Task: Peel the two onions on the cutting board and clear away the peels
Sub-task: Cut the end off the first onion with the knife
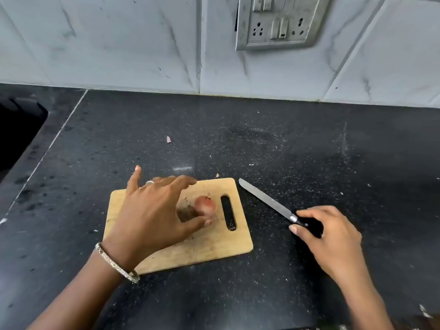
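Right grip: the right hand (333, 239), at lower right of the frame, is arched over the black handle of the knife (266, 201), thumb on the near side and fingers on the far side. Whether it is clamped on the handle cannot be told.
Knife: it lies flat on the countertop (285, 144), just right of the board, blade pointing to upper left. This placement is judged to keep it within reach for trimming the ends.
Left grip: the left hand (152, 210) is spread wide over the board at centre frame, fingers apart and closed on nothing. The thumb tip is just beside the pinkish onion (205, 205). It is judged to be poised to steady or lift it.
Task items: the pinkish onion sits on the cutting board (214, 246) beside the handle slot, skin on. A second onion (187, 211), darker, is largely hidden under the left palm.
Progress: peeling is judged not yet begun.
Debris: a small peel scrap (168, 139) is noted on the countertop above the board, well apart from it.
Surroundings: a socket plate (281, 22) is fixed to the wall at upper right.
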{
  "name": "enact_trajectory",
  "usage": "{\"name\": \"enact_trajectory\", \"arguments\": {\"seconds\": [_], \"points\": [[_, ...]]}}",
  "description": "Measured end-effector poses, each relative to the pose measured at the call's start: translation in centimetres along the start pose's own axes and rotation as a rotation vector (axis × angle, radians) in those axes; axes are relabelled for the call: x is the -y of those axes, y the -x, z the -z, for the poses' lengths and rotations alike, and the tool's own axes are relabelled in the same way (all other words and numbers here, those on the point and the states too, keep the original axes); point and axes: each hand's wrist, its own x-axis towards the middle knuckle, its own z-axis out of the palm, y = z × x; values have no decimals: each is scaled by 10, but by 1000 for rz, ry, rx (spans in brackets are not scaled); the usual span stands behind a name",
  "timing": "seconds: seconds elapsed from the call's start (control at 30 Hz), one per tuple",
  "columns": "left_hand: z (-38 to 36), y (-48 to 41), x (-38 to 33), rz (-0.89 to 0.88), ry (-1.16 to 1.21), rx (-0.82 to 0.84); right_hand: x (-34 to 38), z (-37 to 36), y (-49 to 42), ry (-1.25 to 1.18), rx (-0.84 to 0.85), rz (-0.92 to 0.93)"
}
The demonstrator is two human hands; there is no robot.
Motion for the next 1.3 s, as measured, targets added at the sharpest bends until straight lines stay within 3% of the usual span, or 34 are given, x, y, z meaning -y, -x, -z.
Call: {"name": "enact_trajectory", "arguments": {"seconds": [0.13,0.27,0.57,0.7,0.93,1.17,1.3], "points": [[-10,-1,-1,-28,-54,-23,-9,-14,5,-90,-141,29],[-18,-4,-7,-39,-101,20,-14,-30,9,-27,-274,94],[-26,17,-11,-36,-203,-186,2,-39,46,-155,-425,123],[-24,45,13,31,-52,-304,14,-41,63,-263,-430,187],[-36,70,50,188,288,-286,63,-55,76,-337,-422,291],[-45,65,54,202,347,-368,111,-80,78,-401,-483,345],[-38,62,80,297,379,-455,108,-91,81,-414,-539,347]]}}
